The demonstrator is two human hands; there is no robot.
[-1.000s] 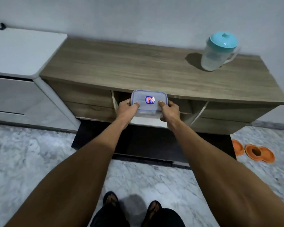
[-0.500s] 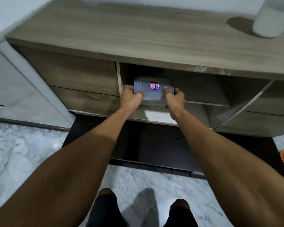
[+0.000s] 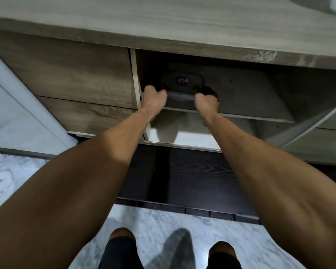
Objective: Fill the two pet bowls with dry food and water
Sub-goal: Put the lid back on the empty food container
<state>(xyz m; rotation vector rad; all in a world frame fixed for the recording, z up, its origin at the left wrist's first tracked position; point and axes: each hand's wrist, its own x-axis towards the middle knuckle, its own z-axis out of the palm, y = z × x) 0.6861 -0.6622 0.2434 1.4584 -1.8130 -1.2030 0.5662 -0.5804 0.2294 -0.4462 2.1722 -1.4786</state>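
Together, left hand (image 3: pixel 154 98) and right hand (image 3: pixel 206 101), grip curled round container (image 3: pixel 182 82) ends (shadowed), on cabinet shelf (image 3: pixel 250 102).

The divider (image 3: pixel 135 74) stands just beside the left hand (image 3: pixel 153 98), leaving almost no room on that side, and the top (image 3: pixel 163 22) closes in above the box (image 3: pixel 182 82). Right of the right hand (image 3: pixel 206 101) the shelf (image 3: pixel 260 105) lies open as far as a curved panel (image 3: pixel 308 125). Under the shelf, the lower bay (image 3: pixel 192 133) is open at its front.
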